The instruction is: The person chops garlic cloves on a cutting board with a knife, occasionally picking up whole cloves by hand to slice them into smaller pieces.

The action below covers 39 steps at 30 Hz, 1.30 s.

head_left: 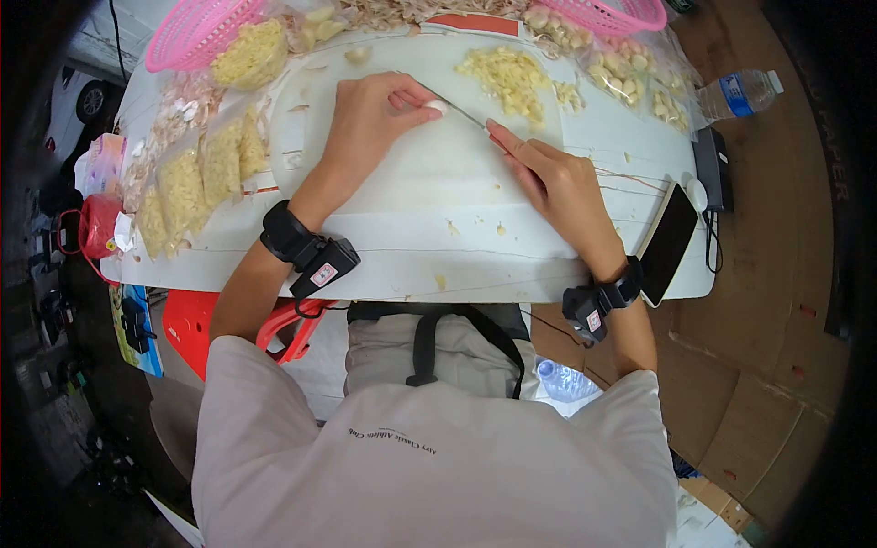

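Observation:
A peeled garlic clove (pixel 437 107) is pinched between the thumb and fingers of my left hand (pixel 370 119), over the round white cutting board (pixel 402 183). My right hand (pixel 553 183) is closed around the handle of a knife (pixel 464 111). Its thin blade slants up and to the left, with the tip by the left fingers and the edge close to the clove. A heap of cut garlic (pixel 507 80) lies on the board beyond the knife. Another pale garlic piece (pixel 357 56) rests near the board's far edge.
Bags of chopped garlic (pixel 183 187) lie at the left, near a pink basket (pixel 196 36). Bags of whole cloves (pixel 621 73) lie at the far right, beside a water bottle (pixel 738 95). A phone (pixel 669 242) sits near the right edge. Garlic skins (pixel 411 13) cover the back.

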Motion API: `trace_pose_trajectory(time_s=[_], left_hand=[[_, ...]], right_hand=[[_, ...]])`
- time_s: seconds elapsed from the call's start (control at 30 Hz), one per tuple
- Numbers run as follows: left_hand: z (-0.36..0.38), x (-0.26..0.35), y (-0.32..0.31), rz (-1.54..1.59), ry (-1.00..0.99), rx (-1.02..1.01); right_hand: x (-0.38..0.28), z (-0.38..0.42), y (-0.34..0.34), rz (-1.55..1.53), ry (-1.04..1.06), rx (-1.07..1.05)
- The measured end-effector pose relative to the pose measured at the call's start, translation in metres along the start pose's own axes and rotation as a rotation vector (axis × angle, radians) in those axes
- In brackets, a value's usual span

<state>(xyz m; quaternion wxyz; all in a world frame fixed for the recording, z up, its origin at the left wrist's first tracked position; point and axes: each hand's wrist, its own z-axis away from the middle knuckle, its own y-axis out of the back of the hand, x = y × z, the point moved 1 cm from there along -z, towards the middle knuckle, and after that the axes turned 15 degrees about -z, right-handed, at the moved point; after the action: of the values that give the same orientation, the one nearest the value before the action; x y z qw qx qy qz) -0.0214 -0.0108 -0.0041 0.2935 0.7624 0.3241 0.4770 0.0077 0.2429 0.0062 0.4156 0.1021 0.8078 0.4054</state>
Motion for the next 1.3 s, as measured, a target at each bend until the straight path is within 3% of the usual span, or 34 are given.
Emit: trace_pose_trajectory(time_s=[0.2, 0.37, 0.57, 1.3], left_hand=[[0.002, 0.013, 0.001, -0.075, -0.009, -0.001], [0.004, 0.005, 0.005, -0.133, 0.009, 0.047], [0.003, 0.006, 0.007, -0.114, 0.027, 0.040], [0.001, 0.006, 0.006, -0.171, 0.012, 0.030]], right_hand=[[0.004, -0.001, -0.002, -0.007, 0.020, 0.019], [0.000, -0.001, 0.004, -0.244, -0.018, 0.184], [-0.003, 0.001, 0.008, -0.201, -0.116, 0.062], [-0.005, 0.000, 0.003, -0.155, -0.111, 0.020]])
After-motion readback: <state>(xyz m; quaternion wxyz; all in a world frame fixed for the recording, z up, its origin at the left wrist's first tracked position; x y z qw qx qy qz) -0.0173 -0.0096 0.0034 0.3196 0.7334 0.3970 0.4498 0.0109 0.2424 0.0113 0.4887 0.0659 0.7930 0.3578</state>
